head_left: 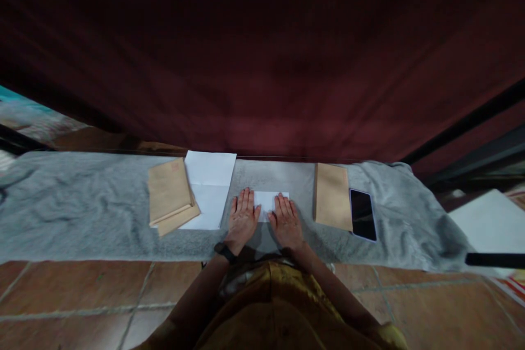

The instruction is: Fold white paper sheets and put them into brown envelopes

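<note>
Plainly, in the head view, the left grip and right grip lie flat, fingers extended, grasping nothing, over opposite ends of a white paper midway between the surface's near and far edges. Leftward, brown envelopes overlap white sheets reaching the far edge; rightward, a brown stack sits just beside a phone.

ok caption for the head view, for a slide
Left hand and right hand resting on a small paper, envelopes either side, phone at right.
</note>
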`<action>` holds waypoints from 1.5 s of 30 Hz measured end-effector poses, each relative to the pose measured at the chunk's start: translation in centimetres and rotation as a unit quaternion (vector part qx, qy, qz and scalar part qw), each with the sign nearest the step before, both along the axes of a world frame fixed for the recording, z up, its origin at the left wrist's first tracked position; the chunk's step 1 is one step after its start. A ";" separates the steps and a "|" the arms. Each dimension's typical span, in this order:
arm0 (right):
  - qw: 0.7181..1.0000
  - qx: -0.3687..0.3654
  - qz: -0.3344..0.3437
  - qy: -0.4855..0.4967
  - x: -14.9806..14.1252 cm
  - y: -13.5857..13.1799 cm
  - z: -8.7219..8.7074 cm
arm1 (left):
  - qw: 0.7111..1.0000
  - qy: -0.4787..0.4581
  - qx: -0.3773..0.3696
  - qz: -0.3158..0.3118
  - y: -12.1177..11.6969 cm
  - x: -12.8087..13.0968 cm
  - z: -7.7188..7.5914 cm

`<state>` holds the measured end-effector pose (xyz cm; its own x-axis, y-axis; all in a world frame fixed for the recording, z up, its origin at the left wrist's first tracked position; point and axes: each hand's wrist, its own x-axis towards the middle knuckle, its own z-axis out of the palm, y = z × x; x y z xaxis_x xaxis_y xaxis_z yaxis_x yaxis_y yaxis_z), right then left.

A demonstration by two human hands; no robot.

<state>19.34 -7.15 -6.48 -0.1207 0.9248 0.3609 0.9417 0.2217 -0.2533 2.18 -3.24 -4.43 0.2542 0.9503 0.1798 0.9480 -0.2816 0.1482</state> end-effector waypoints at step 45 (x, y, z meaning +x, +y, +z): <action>0.999 -0.025 0.022 -0.008 -0.2 0.9 -0.3 | 0.999 -0.005 -0.001 -0.050 -2.1 1.4 -1.1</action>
